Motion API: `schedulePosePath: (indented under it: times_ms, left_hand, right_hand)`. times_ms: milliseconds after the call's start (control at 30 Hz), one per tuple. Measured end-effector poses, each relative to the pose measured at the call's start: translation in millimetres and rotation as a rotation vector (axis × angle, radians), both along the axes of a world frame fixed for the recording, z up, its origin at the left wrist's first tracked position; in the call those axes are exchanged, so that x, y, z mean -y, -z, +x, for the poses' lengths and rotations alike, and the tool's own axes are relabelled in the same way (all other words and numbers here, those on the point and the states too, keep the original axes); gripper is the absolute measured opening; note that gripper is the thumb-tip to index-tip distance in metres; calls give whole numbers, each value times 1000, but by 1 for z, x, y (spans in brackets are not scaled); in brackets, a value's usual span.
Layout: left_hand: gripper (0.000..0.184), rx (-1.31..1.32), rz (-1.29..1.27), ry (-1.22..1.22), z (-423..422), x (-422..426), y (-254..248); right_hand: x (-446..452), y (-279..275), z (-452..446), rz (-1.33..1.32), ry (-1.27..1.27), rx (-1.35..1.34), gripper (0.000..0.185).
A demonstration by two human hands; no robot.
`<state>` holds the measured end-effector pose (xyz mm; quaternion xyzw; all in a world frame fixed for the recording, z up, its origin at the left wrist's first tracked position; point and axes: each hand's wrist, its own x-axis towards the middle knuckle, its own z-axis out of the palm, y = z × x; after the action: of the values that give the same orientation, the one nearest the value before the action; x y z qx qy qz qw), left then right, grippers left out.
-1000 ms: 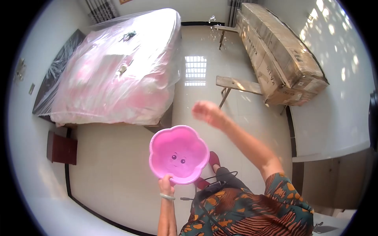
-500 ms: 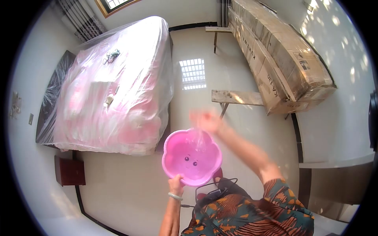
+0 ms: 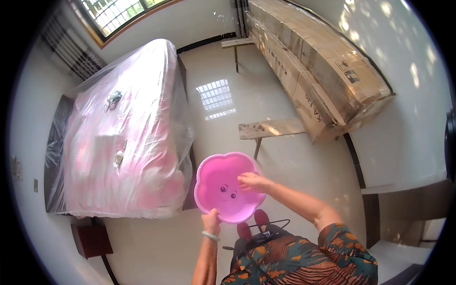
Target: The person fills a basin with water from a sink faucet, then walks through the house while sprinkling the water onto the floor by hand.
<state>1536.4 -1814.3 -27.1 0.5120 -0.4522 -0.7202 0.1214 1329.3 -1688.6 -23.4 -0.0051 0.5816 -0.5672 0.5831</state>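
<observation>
my left hand (image 3: pixel 211 222) gripping the near rim of a pink smiley basin (image 3: pixel 216 175), right of the plastic-covered bed (image 3: pixel 128 142), my right hand (image 3: pixel 251 182) kinda curled over it, can't tell if holding anything

Left forearm (image 3: pixel 204 259) extended forward, left fingers (image 3: pixel 214 213) gripping, right elbow (image 3: pixel 327 216) bent, right fingers (image 3: pixel 244 181) curled.

On the cardboard box (image 3: pixel 327 61), "KA 130" stands near the closer bench (image 3: pixel 271 128); farther from that bench, blurred letters (image 3: pixel 277 61) starting "KU".
</observation>
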Motion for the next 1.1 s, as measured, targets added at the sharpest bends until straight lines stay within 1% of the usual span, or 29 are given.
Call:
schedulePosePath:
  times_ms: [33,100,133,200,233,267,300,333,367,400,433,467,533,567,600,633,667,733,767,800,833,867,900,967,1000,1033,1067,1100]
  left_hand:
    - [5,-6,-5,16,-5,1,0]
    - [5,-7,-8,53,-13,2,-1]
    - [4,-10,-13,63,-16,3,0]
    - [4,-8,-7,98,-19,4,-8]
    - [3,17,13,114,-23,4,-13]
    - [3,40,32,140,-28,5,-15]
    - [3,31,35,188,-34,6,-14]
    - [3,17,54,208,-37,5,-13]
    - [2,12,77,235,-37,4,-11]
    - [2,15,100,301,-40,7,-12]
    - [7,35,127,342,-45,7,-7]
    - [16,63,154,382,-48,5,-1]
    - [15,5,184,506,-55,-3,5]
    - [11,24,195,523,-61,-9,4]
    - [9,44,169,563,-66,-21,-7]
    - [10,51,173,614,-72,-29,-13]
    - [12,35,165,673,-79,-30,-7]
    - [14,37,183,781,-83,-38,10]
    - [17,28,208,814,-90,-49,13]
    - [17,35,200,860,-97,-66,8]
    - [20,45,195,887,-100,-86,1]
    - [23,65,199,899,-103,-118,-15]
    - [23,62,197,937,-110,-131,-14]
    - [22,44,224,995,-120,-176,-15]
    - [22,34,222,1025,-124,-201,-18]
    - [27,28,262,1068,-127,-226,-23]
    - [32,19,309,1107,-129,-256,-23]
    - [36,14,366,1134,-124,-295,-26]
  right_hand:
    - [-3,17,5,1,18,4,37]
    - [-5,53,8,117,50,51,36]
    - [-4,73,2,115,71,55,36]
    - [-8,96,-13,-683,518,913,31]
    - [-14,54,-33,-758,629,765,27]
    - [-22,-16,-59,-830,745,605,24]
    - [-31,-69,-75,-836,934,454,22]
    - [-42,-100,-81,-830,1125,298,21]
    - [-52,-89,-82,-832,1180,271,21]
    - [-65,-71,-86,-731,1062,180,20]
    - [-91,-54,-85,-630,960,93,19]
    - [-120,-44,-68,-619,1041,64,19]
    - [-169,-22,-11,-385,1046,-12,16]
    - [-197,-4,19,-317,1120,-8,15]
    - [-230,18,56,-253,1192,6,13]
    - [-267,31,92,-129,1246,14,13]
    - [-301,56,135,-25,1300,12,12]
    - [-363,115,242,400,1427,-35,8]
    - [-387,109,293,641,1418,-3,10]
    - [-412,127,352,839,1351,8,12]
    - [-429,143,414,995,1358,70,17]
    - [-445,112,456,1316,1209,104,22]
    - [-450,169,534,1584,444,-253,25]
    - [-459,251,667,1435,-166,-104,16]
    - [-443,208,661,1358,-114,-33,17]
    - [-424,170,661,1283,-62,42,19]
    - [-418,237,719,1338,-9,-21,11]
    - [-429,189,696,1222,-53,-83,14]
